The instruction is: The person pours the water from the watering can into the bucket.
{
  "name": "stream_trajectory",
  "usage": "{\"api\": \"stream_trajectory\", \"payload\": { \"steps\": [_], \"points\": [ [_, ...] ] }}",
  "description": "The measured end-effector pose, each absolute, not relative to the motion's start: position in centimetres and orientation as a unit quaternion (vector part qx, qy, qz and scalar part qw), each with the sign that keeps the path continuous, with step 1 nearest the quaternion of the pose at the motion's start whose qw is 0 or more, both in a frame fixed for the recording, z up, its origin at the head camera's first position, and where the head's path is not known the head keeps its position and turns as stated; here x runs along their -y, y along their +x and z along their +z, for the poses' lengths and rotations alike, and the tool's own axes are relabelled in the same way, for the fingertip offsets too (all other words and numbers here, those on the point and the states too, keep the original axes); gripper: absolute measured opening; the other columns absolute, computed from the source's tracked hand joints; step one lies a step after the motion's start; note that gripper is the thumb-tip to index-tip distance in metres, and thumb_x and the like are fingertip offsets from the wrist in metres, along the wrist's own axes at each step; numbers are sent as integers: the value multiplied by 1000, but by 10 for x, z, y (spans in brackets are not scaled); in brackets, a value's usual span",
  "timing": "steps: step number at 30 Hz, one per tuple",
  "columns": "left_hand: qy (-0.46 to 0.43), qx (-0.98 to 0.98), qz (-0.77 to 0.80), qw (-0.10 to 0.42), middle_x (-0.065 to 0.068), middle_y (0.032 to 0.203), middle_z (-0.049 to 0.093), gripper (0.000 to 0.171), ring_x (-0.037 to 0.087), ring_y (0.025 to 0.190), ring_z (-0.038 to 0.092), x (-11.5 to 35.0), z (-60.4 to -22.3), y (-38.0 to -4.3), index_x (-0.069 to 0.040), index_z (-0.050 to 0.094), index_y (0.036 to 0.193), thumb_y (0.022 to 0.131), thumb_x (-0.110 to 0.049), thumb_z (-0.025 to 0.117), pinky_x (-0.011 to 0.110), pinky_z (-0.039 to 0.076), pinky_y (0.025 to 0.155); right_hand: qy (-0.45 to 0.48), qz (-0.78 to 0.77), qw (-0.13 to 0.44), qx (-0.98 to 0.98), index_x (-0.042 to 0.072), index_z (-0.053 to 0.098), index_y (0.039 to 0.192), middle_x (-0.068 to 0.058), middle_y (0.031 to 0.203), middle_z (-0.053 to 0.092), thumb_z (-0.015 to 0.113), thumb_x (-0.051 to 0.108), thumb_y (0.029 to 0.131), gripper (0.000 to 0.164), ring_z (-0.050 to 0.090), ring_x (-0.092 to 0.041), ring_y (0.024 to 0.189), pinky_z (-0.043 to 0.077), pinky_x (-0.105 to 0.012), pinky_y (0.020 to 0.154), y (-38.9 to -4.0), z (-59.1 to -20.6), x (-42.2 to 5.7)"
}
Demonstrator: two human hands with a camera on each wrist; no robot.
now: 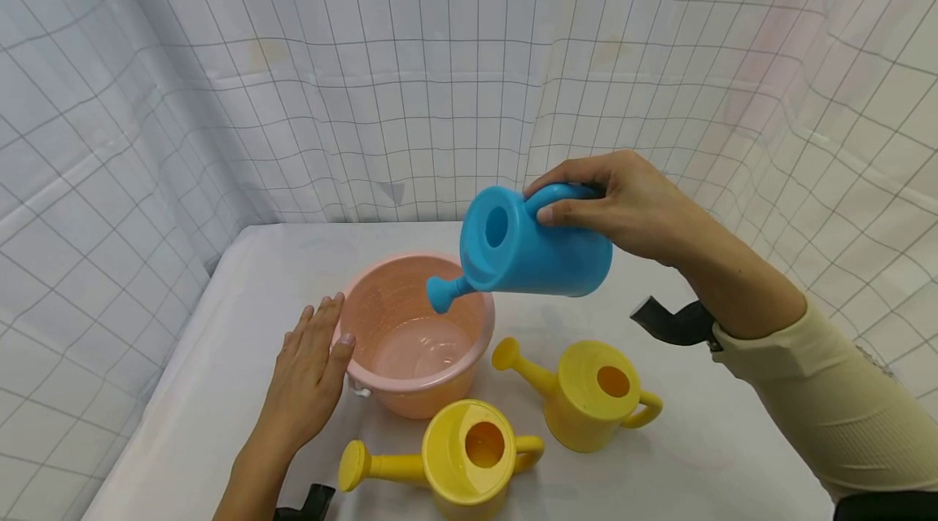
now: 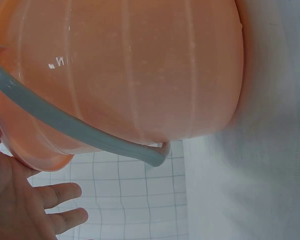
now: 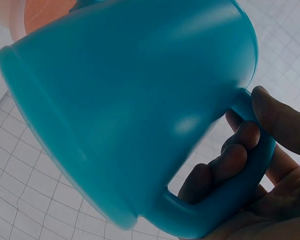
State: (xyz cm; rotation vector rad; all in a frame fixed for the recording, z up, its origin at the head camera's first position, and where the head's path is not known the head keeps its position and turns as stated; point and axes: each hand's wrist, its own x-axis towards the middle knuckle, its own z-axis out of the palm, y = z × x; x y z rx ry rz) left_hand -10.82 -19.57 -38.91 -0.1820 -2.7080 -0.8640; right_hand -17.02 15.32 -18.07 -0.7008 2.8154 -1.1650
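Note:
My right hand (image 1: pixel 630 207) grips the handle of a blue watering can (image 1: pixel 542 248), its fingers curled through the loop in the right wrist view. The can is tilted to the left, its spout over a pink bucket (image 1: pixel 418 391). A little clear liquid seems to lie at the bucket's bottom. Against the bucket's left rim rests my left hand (image 1: pixel 311 374), fingers extended. In the left wrist view the bucket's grey handle (image 2: pixel 80 127) hangs down along its outer side. No stream from the spout can be made out.
Two yellow watering cans stand on the white-covered table (image 1: pixel 249 326): one (image 1: pixel 469 456) in front of the bucket, another (image 1: pixel 593 395) to its right, both with spouts leftward. A white grid-patterned curtain (image 1: pixel 440 81) surrounds the table's back and sides.

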Motion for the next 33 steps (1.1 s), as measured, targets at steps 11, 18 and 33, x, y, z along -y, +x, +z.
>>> {"api": "stream_trajectory", "payload": {
  "steps": [11, 18, 33],
  "points": [
    [-62, 941, -301, 144, 17, 155, 26, 54, 41, 145, 13, 196, -389, -108, -26, 19, 152, 101, -37, 35, 69, 10, 109, -226, -370, 8, -901, 25, 69, 111, 1, 119, 65, 67, 32, 87, 25, 57, -25, 111, 48, -54, 94, -170, -182, -154],
    [-61, 941, -301, 143, 17, 155, 26, 54, 41, 145, 13, 195, -389, -108, -26, 19, 152, 101, -37, 35, 69, 10, 109, -230, -372, 7, -899, 25, 69, 111, 1, 119, 65, 67, 31, 87, 25, 57, -25, 111, 48, -54, 94, -171, -182, -154],
    [-60, 942, -299, 140, 16, 156, 25, 54, 40, 146, 13, 195, -389, -108, -26, 18, 152, 101, -37, 35, 69, 10, 109, -232, -371, 3, -899, 25, 70, 110, 0, 120, 65, 67, 31, 87, 24, 57, -25, 112, 48, -55, 94, -171, -183, -154]
  ]
}}
